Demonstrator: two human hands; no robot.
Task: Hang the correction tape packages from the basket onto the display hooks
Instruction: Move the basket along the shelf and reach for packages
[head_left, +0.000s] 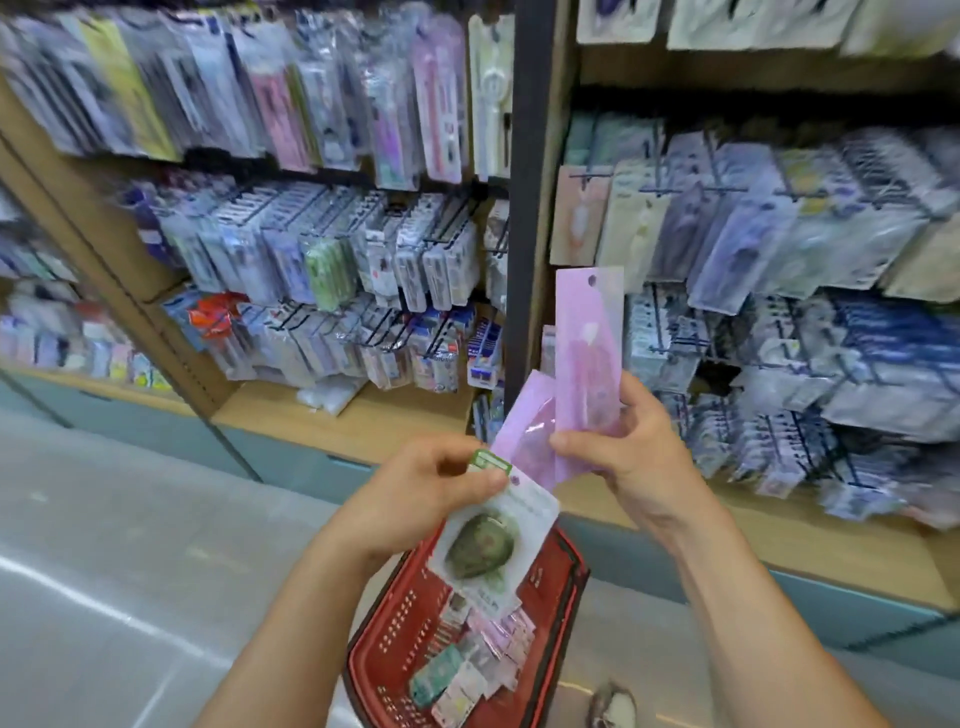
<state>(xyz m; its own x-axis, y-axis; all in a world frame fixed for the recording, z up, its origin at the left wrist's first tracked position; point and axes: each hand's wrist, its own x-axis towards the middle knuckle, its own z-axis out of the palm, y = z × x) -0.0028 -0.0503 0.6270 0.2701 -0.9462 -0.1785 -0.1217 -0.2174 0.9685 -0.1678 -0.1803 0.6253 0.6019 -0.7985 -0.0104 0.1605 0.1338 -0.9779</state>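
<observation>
Pink correction tape package (588, 332) was upright in front of the right-hand bay, its punched hole at the top. It was clamped low down between thumb and curled fingers of the right hand (631, 452). A second pink package (522, 423) fanned out to the left from the same grip, tilted. More may have been stacked behind; I could not tell.

Left hand (421, 493) was closed, thumb and fingers pinching the top of a white package with a green dispenser (491, 538). That package hung tilted over the basket. A green-edged card showed at the fingertips, so there was possibly a second pack.

Red basket (382, 642) sat below both forearms on the floor, with loose packages (467, 670) lying flat in its bottom, mostly pink, white and green.

Display hooks (597, 177) in the right bay carried hanging carded goods, row above row. The pink package was near them but touching none. A dark upright post (530, 208) split this bay from the left bay, which was also packed with hanging packs. A pale wooden ledge (332, 415) ran under both. The frame was blurred; no labels were readable. A shoe (613, 707) showed beside the basket.
</observation>
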